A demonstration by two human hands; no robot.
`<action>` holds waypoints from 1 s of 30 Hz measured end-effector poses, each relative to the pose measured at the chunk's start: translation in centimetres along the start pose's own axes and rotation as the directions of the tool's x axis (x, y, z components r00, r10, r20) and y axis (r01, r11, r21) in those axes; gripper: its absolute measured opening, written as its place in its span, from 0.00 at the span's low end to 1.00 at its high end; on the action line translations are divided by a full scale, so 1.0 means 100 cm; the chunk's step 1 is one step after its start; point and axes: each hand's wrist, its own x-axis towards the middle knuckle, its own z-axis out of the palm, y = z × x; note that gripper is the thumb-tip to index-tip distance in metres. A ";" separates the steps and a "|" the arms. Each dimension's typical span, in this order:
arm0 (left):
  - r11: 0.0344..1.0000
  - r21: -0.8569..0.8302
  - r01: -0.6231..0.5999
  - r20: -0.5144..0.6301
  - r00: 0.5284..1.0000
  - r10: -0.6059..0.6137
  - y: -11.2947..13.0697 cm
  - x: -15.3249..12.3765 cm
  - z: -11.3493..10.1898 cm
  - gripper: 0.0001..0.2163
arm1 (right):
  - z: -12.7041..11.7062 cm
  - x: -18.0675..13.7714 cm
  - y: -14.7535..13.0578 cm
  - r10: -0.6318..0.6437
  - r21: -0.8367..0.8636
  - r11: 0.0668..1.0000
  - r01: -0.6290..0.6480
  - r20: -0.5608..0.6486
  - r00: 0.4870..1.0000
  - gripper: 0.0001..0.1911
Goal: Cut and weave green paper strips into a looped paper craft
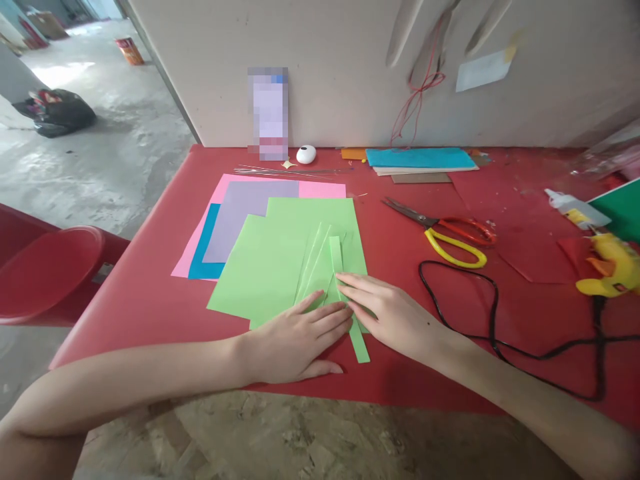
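Light green paper sheets (280, 247) lie overlapping near the front of the red table. On top of them is a narrow green paper strip (361, 343), its lower end reaching past the sheets. My left hand (300, 337) rests flat over the lower part of the sheets, fingertips touching the strip. From the right, my right hand (373, 303) lies with extended fingers against the strip's edge. Several thin folded green strips (313, 263) fan out above my left hand. Pink (323, 189), lilac (255, 200) and blue paper (203, 267) show from beneath the green sheets.
Scissors (440, 230) with red and yellow handles lie right of the paper. A black cord (495, 313) runs to a yellow glue gun (613, 267). Thin wires (280, 171), a white rounded object (306, 155) and blue strips (420, 159) sit along the wall. A red stool (50, 273) stands left.
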 end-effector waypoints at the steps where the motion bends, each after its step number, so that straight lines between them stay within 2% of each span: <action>1: 1.000 -0.021 -0.008 0.010 1.000 0.008 0.000 0.000 0.001 0.28 | 0.001 -0.004 0.000 0.000 0.025 1.000 0.000 -0.008 1.000 0.17; 6: 0.992 -0.127 0.002 0.011 1.000 -0.001 -0.004 0.006 0.002 0.25 | 0.005 -0.019 -0.002 -0.031 0.043 0.999 0.033 -0.052 0.998 0.18; 10: 0.979 -0.191 -0.073 -0.038 0.997 0.067 -0.014 0.012 -0.002 0.19 | 0.011 -0.028 -0.001 -0.046 0.054 0.997 0.048 -0.046 0.998 0.24; 15: 0.983 -0.100 -0.156 -0.127 0.982 0.143 -0.027 0.018 -0.004 0.15 | 0.016 -0.030 0.003 -0.109 -0.020 0.994 0.107 -0.083 0.991 0.26; 22: 0.967 -0.027 -0.254 -0.195 0.950 0.245 -0.035 0.021 -0.001 0.13 | 0.017 -0.029 0.004 -0.091 0.019 0.995 0.093 -0.096 0.991 0.26; 27: 0.951 0.018 -0.309 -0.213 0.928 0.305 -0.042 0.022 -0.001 0.12 | 0.018 -0.029 0.003 -0.084 0.022 0.996 0.087 -0.120 0.989 0.27; 30: 0.937 0.047 -0.345 -0.180 0.920 0.348 -0.051 0.024 -0.004 0.13 | 0.018 -0.029 0.005 -0.077 0.037 0.996 0.082 -0.120 0.990 0.25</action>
